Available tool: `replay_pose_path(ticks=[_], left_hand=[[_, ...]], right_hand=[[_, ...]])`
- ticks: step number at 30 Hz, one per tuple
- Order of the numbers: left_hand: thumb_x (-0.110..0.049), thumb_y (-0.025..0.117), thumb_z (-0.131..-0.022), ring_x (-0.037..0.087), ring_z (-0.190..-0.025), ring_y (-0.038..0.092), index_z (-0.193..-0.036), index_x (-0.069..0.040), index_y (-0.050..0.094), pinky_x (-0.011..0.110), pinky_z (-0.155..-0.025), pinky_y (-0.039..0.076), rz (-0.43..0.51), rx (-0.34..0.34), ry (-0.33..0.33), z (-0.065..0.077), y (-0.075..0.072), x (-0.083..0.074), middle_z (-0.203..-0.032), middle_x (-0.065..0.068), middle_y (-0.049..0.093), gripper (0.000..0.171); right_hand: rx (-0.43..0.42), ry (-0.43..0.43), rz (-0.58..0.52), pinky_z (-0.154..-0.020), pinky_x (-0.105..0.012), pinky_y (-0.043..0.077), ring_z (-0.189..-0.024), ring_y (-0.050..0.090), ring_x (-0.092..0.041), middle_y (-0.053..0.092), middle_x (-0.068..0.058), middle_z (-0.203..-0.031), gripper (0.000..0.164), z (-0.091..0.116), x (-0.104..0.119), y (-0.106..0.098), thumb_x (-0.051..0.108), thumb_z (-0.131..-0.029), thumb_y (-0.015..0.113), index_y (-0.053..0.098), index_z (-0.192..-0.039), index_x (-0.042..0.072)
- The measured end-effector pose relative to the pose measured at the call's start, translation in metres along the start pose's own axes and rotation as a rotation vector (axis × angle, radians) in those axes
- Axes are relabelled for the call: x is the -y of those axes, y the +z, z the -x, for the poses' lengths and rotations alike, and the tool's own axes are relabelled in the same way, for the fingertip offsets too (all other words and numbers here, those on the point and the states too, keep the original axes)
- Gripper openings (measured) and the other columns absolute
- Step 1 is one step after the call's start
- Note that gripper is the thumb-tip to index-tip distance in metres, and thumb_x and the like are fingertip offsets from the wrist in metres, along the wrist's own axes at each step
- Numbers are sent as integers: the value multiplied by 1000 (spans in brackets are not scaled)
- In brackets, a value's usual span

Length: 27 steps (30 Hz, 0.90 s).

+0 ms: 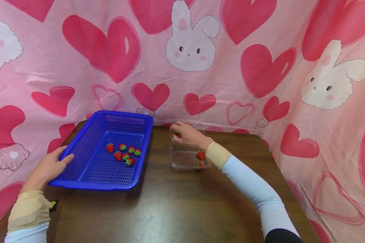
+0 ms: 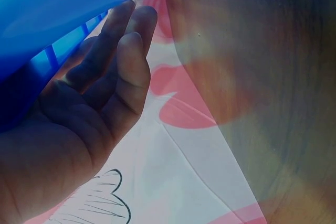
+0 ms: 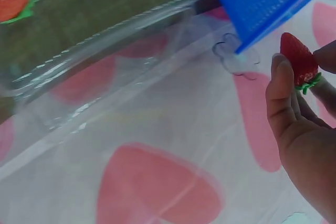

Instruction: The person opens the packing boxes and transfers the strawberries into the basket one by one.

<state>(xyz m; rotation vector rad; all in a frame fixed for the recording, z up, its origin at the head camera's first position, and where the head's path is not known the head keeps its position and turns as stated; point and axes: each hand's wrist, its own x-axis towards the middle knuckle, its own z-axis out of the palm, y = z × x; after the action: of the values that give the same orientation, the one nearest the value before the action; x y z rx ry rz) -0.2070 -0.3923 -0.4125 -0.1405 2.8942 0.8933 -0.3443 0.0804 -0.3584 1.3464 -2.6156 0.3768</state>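
Note:
A blue plastic basket (image 1: 92, 182) is held by its left side in my left hand (image 1: 50, 165), thumb over the rim and fingers beneath, as the left wrist view shows. Its near end looks raised off the table. Several red strawberries (image 1: 118, 156) with green leaves lie on its slotted floor. My right hand (image 1: 190, 135) pinches one strawberry (image 3: 299, 61) between thumb and fingers, above the far left part of a clear plastic box (image 1: 185, 167). Inside that box, two more strawberries (image 1: 200, 155) sit near the right wall, partly beside my wrist.
The brown wooden table (image 1: 158, 209) carries both containers. A pink cloth (image 1: 158, 67) with hearts and rabbits hangs behind the table and along its sides. Near my left wrist lies a small black and yellow item (image 1: 53, 205), too small to identify.

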Motion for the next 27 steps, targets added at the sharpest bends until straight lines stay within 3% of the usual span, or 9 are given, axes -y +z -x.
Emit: replay_pose_path(ticks=[7, 16, 27], left_hand=[[-42, 39, -103, 62, -110, 43, -149, 12, 16, 72, -89, 38, -14, -11, 9, 1, 0, 0, -132, 48, 35, 74], [-45, 39, -103, 61, -110, 43, -150, 10, 12, 73, -88, 39, 10, 17, -25, 2, -1, 2, -134, 47, 33, 78], [-43, 40, -103, 59, -108, 47, -149, 11, 19, 71, -88, 39, -11, -34, 17, -2, 1, 3, -131, 46, 38, 75]], right_hand=[[-63, -104, -9, -74, -28, 54, -83, 59, -20, 62, -12, -99, 17, -22, 19, 1, 7, -90, 63, 67, -105, 0], [-105, -177, -32, -69, -22, 50, -77, 57, -18, 59, -11, -94, 16, -47, 44, 4, 8, -90, 64, 68, -105, 4], [10, -162, -89, -76, -17, 49, -85, 58, -14, 58, -8, -105, 22, -76, 75, 25, 13, -93, 64, 67, -114, 8]])
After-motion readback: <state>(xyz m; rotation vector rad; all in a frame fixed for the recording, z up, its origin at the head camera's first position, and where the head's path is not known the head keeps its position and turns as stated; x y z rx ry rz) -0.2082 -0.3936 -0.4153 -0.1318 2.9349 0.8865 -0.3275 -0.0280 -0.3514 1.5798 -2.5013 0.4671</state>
